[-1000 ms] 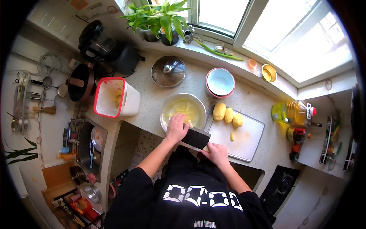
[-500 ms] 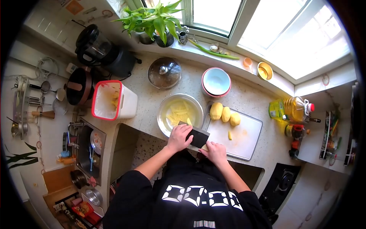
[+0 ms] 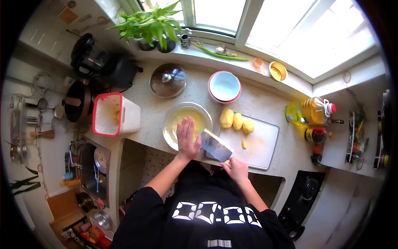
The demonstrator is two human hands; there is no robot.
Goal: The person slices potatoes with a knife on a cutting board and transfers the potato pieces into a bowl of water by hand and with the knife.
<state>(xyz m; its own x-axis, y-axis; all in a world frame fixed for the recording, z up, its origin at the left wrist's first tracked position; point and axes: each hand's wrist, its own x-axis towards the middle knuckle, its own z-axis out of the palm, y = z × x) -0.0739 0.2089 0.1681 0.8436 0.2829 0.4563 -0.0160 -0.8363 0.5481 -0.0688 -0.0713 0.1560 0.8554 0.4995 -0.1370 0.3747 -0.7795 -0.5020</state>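
My right hand [image 3: 237, 170] is closed around the handle of a cleaver [image 3: 217, 146]. Its broad blade is tilted between the bowl and the board, with the shiny face showing. My left hand [image 3: 188, 140] is flat, fingers stretched out, over the near part of a metal bowl [image 3: 166, 132]; nothing shows in it. Pale yellow potato strips [image 3: 195, 120] lie in the bowl, partly hidden by that hand. To the right, a cutting board [image 3: 262, 145] bears peeled potatoes [image 3: 237, 121] in a row along its far left edge and a small potato piece [image 3: 243, 144].
Behind the bowl are a glass lid [image 3: 168, 83] and stacked bowls [image 3: 224, 86]. A red-rimmed white bin [image 3: 129, 114] stands left. An oil bottle [image 3: 313, 110] is at the right, near the stove [image 3: 306, 191]. The sink [image 3: 89, 178] is far left.
My left hand has left the blade and opened flat over the bowl. The cleaver has turned from its dark face to its bright one, still in my right hand. The view has shifted slightly.
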